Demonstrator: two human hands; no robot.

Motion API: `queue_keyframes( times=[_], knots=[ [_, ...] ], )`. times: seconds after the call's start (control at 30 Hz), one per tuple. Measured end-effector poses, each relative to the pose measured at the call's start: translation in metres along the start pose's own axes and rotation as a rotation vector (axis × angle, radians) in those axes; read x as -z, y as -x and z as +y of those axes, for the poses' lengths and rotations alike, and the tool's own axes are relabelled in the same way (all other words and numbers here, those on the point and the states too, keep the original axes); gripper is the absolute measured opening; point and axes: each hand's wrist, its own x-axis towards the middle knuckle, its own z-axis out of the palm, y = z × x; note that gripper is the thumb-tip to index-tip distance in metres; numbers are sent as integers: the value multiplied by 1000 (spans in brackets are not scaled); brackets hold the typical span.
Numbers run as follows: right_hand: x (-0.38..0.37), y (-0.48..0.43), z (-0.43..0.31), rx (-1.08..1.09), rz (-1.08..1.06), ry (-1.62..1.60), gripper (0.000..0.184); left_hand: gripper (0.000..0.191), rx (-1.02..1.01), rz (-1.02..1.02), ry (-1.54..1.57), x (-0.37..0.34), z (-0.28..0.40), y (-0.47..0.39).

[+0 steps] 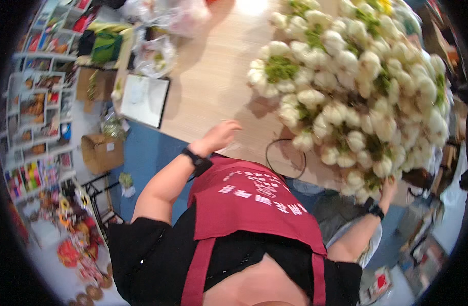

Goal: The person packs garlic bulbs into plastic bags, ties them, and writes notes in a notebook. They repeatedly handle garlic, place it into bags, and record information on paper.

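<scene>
A big pile of white garlic-like bulbs [356,91], bunched with green tufts, covers the right side of the wooden table [207,80]. At the pile's lower right edge is my right hand [389,189], touching the bulbs; whether its fingers grip one is hidden. My left hand [221,134] hovers at the table's front edge with fingers slightly bent, and nothing shows in it. A thin dark cord loop [285,158] lies between my hands at the edge, left of the lowest bulbs.
A white board with a dark edge [144,100] lies at the table's left corner, plastic bags [153,57] behind it. Cardboard boxes [102,153] and shelves of colourful goods [38,103] stand at the left. A plastic-lined container [337,218] is below the table near my right arm.
</scene>
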Motion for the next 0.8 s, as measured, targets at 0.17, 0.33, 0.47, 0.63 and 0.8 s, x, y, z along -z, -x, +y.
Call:
queue_keyframes(
  times=[0.17,0.33,0.47,0.63,0.8],
  knots=[
    [-13,-19,40,209,221,13,34,29,171,103,61,20,-27,49],
    [-10,-25,48,80,178,-5,37,23,304,88,47,30,-53,86],
    [-7,-19,43,158,277,-71,57,22,400,56,-115,47,-88,121],
    [-20,66,-3,387,509,357,31,22,508,217,-141,92,-144,160],
    [-84,203,-111,595,639,380,27,37,583,291,-400,159,-233,203]
  ],
)
